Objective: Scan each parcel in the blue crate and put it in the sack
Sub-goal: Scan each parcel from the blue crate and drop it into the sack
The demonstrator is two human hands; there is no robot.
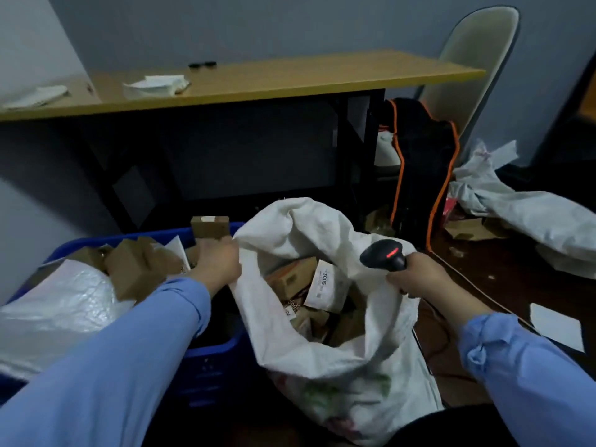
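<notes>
The blue crate (pixel 213 353) stands at the lower left, filled with several cardboard parcels (pixel 135 269) and a white padded bag (pixel 61 304). My left hand (pixel 216 262) grips a small brown box (pixel 210 229) at the crate's far right corner, beside the sack's rim. The white woven sack (pixel 342 359) stands open in the middle, with several boxes and a labelled parcel (pixel 324 287) inside. My right hand (pixel 416 274) holds a black barcode scanner (pixel 385 254) over the sack's right rim; its red light glows. The hand also seems to touch the sack's edge.
A wooden table (pixel 258 82) with papers stands behind the crate and sack. A black and orange bag (pixel 422 162) and a chair (pixel 474 59) are at the back right. Empty white sacks (pixel 522 214), the scanner's cable (pixel 467 279) and a white sheet (pixel 556 327) lie on the floor at right.
</notes>
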